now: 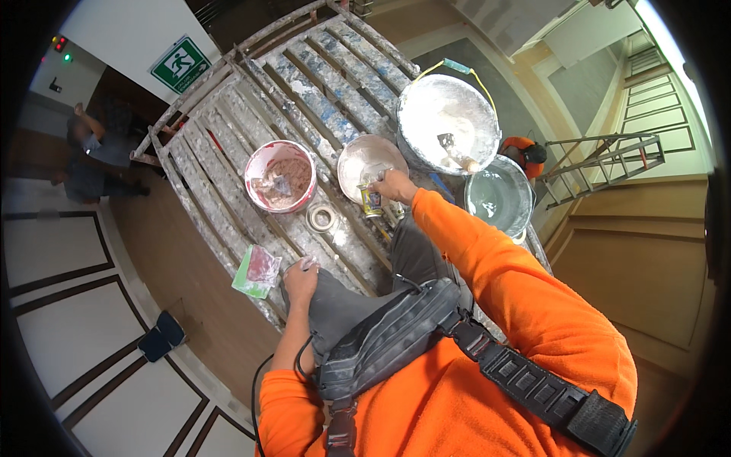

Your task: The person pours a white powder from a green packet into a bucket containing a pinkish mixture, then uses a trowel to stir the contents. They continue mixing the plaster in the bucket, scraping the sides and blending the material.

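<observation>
Can [371,202], pinched near its top by my right hand [397,187]; bucket [345,158] just beyond. Step, I judge: lifting or placing; next move calls for steady fingers. Left hand [300,280]: I cannot tell its hold.

Dark-trimmed white wall [76,327] beside brown floor [171,228]; stepladder [601,172] at right.
</observation>
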A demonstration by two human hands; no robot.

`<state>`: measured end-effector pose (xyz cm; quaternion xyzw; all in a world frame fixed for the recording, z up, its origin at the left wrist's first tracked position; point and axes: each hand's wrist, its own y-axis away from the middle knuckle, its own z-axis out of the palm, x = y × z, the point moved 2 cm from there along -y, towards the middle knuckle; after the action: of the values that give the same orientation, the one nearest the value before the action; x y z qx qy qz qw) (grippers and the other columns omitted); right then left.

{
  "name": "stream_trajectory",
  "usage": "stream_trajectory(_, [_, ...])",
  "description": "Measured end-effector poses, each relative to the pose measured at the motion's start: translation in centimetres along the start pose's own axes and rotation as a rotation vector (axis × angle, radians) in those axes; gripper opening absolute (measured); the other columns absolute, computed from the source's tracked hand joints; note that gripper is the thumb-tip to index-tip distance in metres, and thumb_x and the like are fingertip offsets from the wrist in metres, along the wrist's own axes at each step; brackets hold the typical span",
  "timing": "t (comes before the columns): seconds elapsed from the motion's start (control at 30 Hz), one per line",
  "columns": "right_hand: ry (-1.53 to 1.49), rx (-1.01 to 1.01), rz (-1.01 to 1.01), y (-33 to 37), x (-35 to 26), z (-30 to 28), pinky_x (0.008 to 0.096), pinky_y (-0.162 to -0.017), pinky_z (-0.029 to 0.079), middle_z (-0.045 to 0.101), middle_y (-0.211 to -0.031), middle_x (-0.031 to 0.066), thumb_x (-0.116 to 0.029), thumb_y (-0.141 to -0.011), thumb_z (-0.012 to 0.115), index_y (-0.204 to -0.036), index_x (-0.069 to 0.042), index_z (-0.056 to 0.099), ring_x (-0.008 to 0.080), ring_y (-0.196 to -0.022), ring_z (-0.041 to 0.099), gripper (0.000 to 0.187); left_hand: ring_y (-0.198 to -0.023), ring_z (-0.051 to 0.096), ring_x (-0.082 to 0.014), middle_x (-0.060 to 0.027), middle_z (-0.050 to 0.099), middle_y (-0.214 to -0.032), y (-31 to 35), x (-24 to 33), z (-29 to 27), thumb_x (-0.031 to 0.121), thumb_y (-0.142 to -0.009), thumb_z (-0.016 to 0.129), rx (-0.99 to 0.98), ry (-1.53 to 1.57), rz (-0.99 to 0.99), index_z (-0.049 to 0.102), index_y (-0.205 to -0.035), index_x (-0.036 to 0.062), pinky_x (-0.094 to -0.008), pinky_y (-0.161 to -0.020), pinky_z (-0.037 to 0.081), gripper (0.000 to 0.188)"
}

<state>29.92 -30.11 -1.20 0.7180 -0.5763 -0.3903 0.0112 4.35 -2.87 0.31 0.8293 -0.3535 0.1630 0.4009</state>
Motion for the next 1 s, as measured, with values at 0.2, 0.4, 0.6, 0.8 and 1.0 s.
stream_trajectory(0.2, [-0.63, -0.234, 0.421, 0.0, 0.2, -0.1, 0.0382, -0.047, 0.04, 0.062, -0.07, 0.0067, -0.04, -0.089, 0.072, -0.09, -0.002, 0.071, 0.0194, -0.056, 0.056, 0.038, -0.109, 0.067, -0.0325, -0.0142, 0.075, -0.108, -0.4, -0.3, 0.1, 0.029, -0.084, 0.07, 0.0, -0.035, 0.008, 0.073, -0.116, 0.0073, -0.0391, -0.101, 0.047, 0.039])
stream_trajectory(0.4, [-1.204, -0.184, 0.496, 6.5, -0.6, -1.8, 0.0303, -0.045, 0.037, 0.052, -0.067, -0.0026, -0.028, -0.093, 0.071, -0.094, -0.009, 0.066, 0.0092, -0.053, 0.045, 0.02, -0.108, 0.067, -0.032, -0.0147, 0.075, -0.108, -0.1, 1.0, -0.1, 0.03, -0.084, 0.07, -0.016, -0.175, 0.032, 0.073, -0.118, 0.009, -0.0389, -0.101, 0.047, 0.04])
stream_trajectory(0.6, [-0.401, 0.461, -0.029, 21.9, 1.7, -12.1, 0.0281, -0.064, 0.048, 0.061, -0.08, 0.0024, -0.018, -0.089, 0.073, -0.098, -0.002, 0.064, 0.0106, -0.073, 0.058, 0.02, -0.108, 0.067, -0.033, -0.0149, 0.074, -0.108, -0.8, 0.8, 0.8, 0.032, -0.086, 0.068, -0.077, -0.267, 0.072, 0.073, -0.117, 0.0099, -0.0391, -0.099, 0.047, 0.038])
stream_trajectory(0.8, [0.031, 0.682, 0.114, 24.9, 12.8, -13.8, 0.0371, -0.072, 0.052, 0.064, -0.092, 0.0139, -0.012, -0.083, 0.076, -0.102, -0.004, 0.063, 0.0265, -0.078, 0.064, 0.024, -0.08, 0.069, -0.0232, -0.0096, 0.075, -0.1, -4.7, 3.7, 8.1, 0.044, -0.089, 0.069, -0.292, 0.064, -0.017, 0.074, -0.112, 0.0102, -0.0356, -0.069, 0.052, 0.042])
stream_trajectory(1.0, [0.29, 0.463, 0.234, 25.3, 19.9, -12.2, 0.0489, -0.083, 0.054, 0.065, -0.108, 0.0189, -0.012, -0.082, 0.07, -0.113, -0.01, 0.063, 0.0396, -0.097, 0.066, 0.032, -0.053, 0.05, -0.0086, 0.0, 0.065, -0.076, -2.4, 14.6, 16.9, 0.057, -0.088, 0.071, -0.581, 0.547, -0.406, 0.069, -0.1, 0.0127, -0.0264, -0.046, 0.038, 0.046])
